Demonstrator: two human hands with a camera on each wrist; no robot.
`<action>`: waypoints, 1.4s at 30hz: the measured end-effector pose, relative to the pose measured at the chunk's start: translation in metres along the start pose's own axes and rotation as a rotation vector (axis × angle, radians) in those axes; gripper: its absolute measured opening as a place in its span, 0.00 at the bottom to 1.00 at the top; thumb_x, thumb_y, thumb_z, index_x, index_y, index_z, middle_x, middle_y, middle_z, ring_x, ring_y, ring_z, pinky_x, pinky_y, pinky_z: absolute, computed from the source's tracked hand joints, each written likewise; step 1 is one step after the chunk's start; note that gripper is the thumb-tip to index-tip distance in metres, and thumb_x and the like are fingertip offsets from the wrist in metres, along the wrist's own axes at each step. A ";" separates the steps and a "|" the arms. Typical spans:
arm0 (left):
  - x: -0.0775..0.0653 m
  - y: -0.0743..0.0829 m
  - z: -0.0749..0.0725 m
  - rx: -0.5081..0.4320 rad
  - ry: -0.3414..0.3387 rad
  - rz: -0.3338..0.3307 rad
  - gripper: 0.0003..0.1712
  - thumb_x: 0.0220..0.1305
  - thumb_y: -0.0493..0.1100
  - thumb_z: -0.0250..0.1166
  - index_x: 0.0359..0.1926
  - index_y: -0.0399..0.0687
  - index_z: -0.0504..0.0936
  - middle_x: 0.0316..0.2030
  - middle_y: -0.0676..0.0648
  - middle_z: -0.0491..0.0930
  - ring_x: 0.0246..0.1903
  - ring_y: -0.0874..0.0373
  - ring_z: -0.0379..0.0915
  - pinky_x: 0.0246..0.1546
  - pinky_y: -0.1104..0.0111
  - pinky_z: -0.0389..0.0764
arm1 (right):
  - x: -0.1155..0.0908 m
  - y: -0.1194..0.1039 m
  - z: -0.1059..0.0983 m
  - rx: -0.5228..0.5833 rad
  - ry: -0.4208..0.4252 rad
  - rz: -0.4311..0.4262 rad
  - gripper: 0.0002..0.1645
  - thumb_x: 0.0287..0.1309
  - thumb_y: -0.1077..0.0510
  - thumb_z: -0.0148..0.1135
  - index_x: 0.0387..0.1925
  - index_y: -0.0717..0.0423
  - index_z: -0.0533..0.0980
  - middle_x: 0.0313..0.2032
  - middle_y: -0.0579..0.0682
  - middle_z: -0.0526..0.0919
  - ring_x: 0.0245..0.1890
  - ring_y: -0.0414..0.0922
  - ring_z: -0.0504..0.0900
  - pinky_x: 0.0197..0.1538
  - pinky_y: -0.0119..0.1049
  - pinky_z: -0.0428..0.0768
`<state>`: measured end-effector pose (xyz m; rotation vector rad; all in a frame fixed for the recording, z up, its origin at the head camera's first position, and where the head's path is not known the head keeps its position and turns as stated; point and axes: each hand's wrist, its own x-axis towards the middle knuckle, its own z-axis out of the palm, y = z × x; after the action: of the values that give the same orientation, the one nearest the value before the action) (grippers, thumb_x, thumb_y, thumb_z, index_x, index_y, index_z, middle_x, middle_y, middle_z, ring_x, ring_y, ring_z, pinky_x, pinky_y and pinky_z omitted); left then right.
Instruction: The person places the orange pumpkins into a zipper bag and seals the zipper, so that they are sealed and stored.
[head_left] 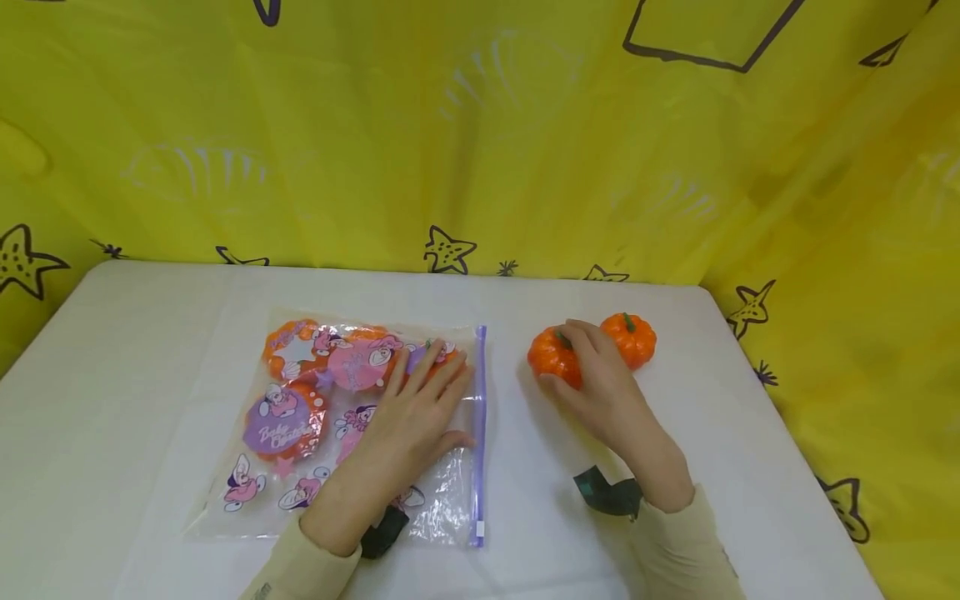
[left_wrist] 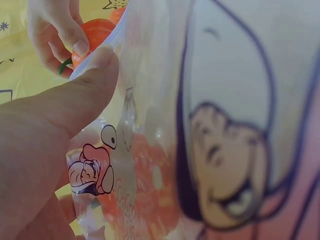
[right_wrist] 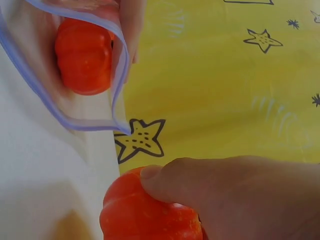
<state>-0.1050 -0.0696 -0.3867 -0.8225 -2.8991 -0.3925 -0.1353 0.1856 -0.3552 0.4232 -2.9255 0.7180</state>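
A clear zip bag point(head_left: 442, 500), printed with pink and purple cartoons, lies flat with several orange toy pumpkins inside. Across its upper film rests my left hand point(head_left: 412, 421), fingers spread over a pumpkin near the purple zipper edge point(head_left: 481, 400). The right wrist view shows the bag's mouth gaping, with one pumpkin point(right_wrist: 84, 62) just within. Right of the bag, my right hand point(head_left: 607, 392) grips another orange pumpkin point(head_left: 550, 360) with a green stem, thumb on its near side. A further loose pumpkin point(head_left: 632, 340) sits just behind that hand.
The white tabletop point(head_left: 112, 400) extends on both sides of the bag. A yellow cloth point(head_left: 360, 167) with starfish and shell drawings hangs behind and down the right side. Dark straps point(head_left: 607, 493) are at both wrists.
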 end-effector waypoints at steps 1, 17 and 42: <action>0.000 0.000 0.000 0.000 0.004 0.001 0.48 0.54 0.63 0.70 0.72 0.48 0.67 0.74 0.46 0.63 0.78 0.43 0.43 0.76 0.41 0.41 | 0.000 -0.001 0.000 0.005 -0.008 0.000 0.36 0.56 0.57 0.72 0.62 0.63 0.68 0.66 0.63 0.69 0.67 0.60 0.68 0.69 0.59 0.68; 0.000 -0.003 0.001 -0.046 0.034 -0.004 0.47 0.54 0.61 0.70 0.71 0.48 0.68 0.73 0.47 0.65 0.77 0.44 0.46 0.76 0.41 0.41 | -0.004 -0.016 0.008 0.104 -0.099 -0.061 0.36 0.57 0.55 0.71 0.64 0.60 0.67 0.64 0.59 0.72 0.66 0.57 0.70 0.69 0.55 0.69; 0.000 -0.005 -0.008 -0.140 0.078 0.025 0.46 0.54 0.61 0.70 0.70 0.47 0.70 0.71 0.46 0.67 0.76 0.43 0.49 0.75 0.40 0.41 | -0.009 -0.028 0.026 0.276 -0.310 -0.198 0.37 0.54 0.49 0.74 0.62 0.54 0.71 0.61 0.48 0.77 0.62 0.46 0.76 0.68 0.46 0.74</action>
<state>-0.1070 -0.0758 -0.3801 -0.8411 -2.8125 -0.6170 -0.1197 0.1516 -0.3675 0.9125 -3.0023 1.1203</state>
